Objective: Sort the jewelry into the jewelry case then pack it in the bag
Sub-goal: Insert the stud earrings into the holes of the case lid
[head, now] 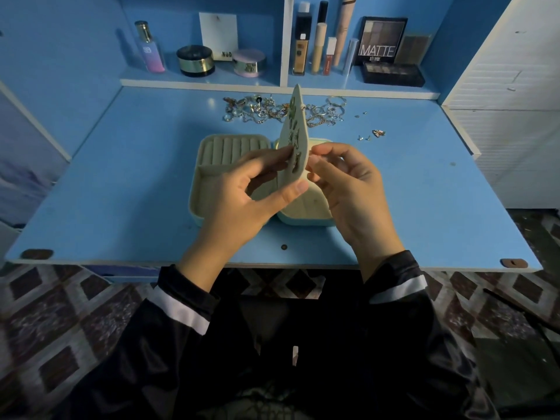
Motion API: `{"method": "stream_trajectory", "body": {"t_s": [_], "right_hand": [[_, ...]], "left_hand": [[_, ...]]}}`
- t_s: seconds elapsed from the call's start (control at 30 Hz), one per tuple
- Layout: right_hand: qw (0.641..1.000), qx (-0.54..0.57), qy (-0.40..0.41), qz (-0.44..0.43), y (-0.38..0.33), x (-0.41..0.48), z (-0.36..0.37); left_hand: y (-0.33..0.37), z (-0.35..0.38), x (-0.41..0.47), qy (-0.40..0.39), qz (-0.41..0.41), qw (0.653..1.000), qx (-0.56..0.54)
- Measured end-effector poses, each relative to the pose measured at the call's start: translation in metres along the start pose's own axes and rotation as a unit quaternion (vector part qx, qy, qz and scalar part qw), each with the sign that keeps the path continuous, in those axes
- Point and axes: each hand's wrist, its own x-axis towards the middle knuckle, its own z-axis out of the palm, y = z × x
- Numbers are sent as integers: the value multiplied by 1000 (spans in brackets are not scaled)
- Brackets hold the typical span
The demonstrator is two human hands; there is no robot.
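Observation:
An open cream jewelry case (212, 165) with a pale blue shell lies on the blue desk (121, 192). Its left half has ring rolls and compartments. My left hand (242, 201) pinches the cream earring panel (295, 128), which stands upright edge-on with several earrings pinned to its left face. My right hand (348, 189) is at the panel's right side, thumb and fingertips pinched together against its back; whatever they hold is too small to see. A heap of chains, rings and bangles (272, 112) lies behind the case. Small loose earrings (371, 134) lie to the right.
A shelf at the back holds a perfume bottle (150, 47), round compacts (195, 60), tubes of makeup (318, 40) and eyeshadow palettes (391, 56). A white cabinet (509, 101) stands at the right. The desk's front edge is near my lap. No bag is in view.

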Motion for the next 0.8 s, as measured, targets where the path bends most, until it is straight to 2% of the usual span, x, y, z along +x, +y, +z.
{"method": "stream_trajectory", "body": {"t_s": [0.23, 0.8], "right_hand": [[1000, 16, -25, 0, 1, -2, 0], [1000, -10, -14, 5, 9, 2, 3]], "left_hand": [[3, 0, 0, -7, -5, 1000, -14], [6, -1, -1, -4, 3, 1000, 14]]}}
